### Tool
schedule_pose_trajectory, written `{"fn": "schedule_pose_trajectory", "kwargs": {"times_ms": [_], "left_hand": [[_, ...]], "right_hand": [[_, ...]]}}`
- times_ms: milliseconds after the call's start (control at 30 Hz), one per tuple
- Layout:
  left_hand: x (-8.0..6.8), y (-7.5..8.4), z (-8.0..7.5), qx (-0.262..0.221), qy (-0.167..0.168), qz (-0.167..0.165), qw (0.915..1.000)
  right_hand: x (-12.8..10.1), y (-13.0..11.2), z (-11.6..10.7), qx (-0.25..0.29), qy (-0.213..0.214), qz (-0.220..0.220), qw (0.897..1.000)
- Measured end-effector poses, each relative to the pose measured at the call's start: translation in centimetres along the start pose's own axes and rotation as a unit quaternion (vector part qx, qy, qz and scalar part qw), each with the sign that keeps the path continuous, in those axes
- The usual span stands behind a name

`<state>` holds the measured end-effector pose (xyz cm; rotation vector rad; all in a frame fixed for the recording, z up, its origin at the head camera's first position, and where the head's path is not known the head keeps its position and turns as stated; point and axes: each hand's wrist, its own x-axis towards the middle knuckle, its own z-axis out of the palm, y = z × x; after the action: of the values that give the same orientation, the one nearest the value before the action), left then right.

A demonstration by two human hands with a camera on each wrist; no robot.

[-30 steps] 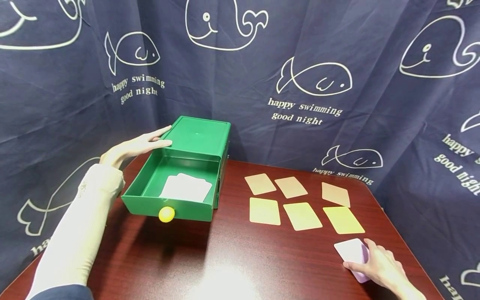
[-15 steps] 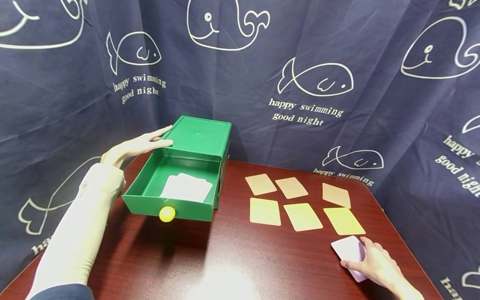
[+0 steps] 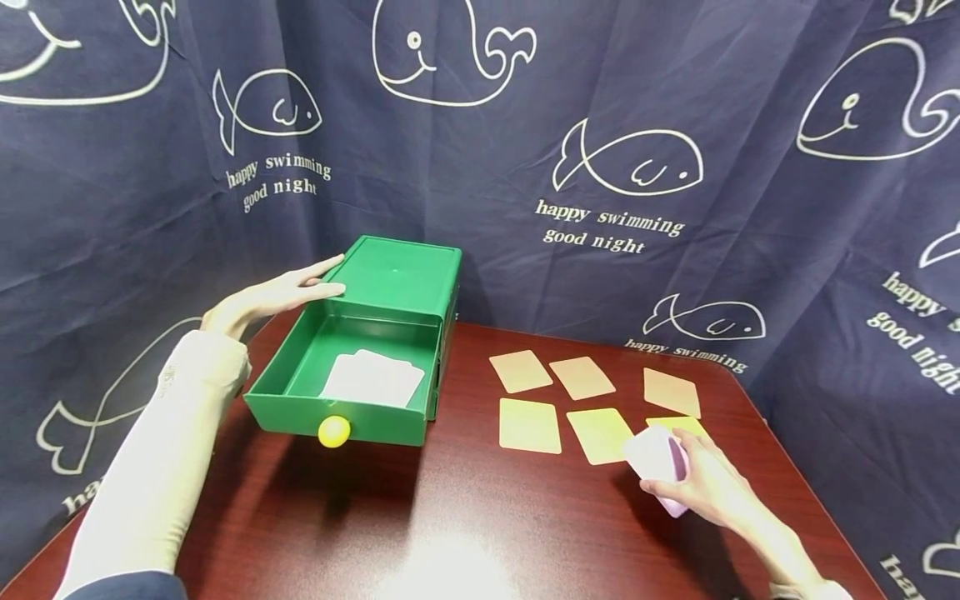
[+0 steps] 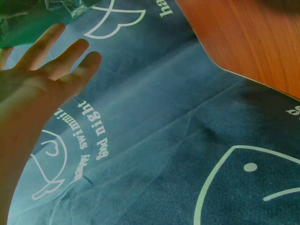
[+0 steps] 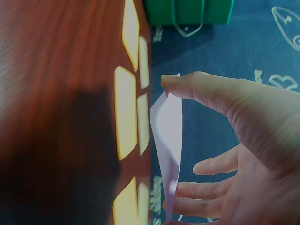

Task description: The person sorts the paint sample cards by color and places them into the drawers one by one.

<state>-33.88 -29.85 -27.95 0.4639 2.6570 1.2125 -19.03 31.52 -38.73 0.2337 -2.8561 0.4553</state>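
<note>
Over the table (image 3: 547, 517), the right hand (image 3: 708, 482) pinching a pale card (image 3: 649, 454) has advanced, left hand (image 3: 276, 293) outstretched.

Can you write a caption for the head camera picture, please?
Left hand touching a green box with its drawer open, right hand holding a pale purple card above the table.

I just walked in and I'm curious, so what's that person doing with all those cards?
The person's right hand pinches a pale card, holding it up off the table. The left hand rests on the edge of a green box. Its drawer is open, with some white cards inside. Six yellowish cards lie on the table in two rows.
</note>
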Motion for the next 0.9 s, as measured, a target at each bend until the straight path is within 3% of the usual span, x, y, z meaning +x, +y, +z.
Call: {"fn": "schedule_pose_trajectory", "kwargs": {"times_ms": [200,433,700,900], "left_hand": [[0.0,-0.1,0.1,0.001,-0.001,0.004,1.0],[-0.1,0.1,0.0,-0.005,-0.002,-0.003,1.0],[0.2,-0.2,-0.1,0.007,0.004,0.014,0.9999],[0.6,-0.4,-0.1,-0.003,0.0,0.018,0.9998]], "right_hand": [[2.1,-2.8,-0.1,0.027,0.014,-0.064,0.997],[4.1,-5.8,-0.5,0.068,-0.012,-0.078,0.995],[6.0,-8.6,-1.4,0.061,-0.025,-0.097,0.993],[7.6,-11.1,-1.9,0.078,-0.042,-0.148,0.985]]}}
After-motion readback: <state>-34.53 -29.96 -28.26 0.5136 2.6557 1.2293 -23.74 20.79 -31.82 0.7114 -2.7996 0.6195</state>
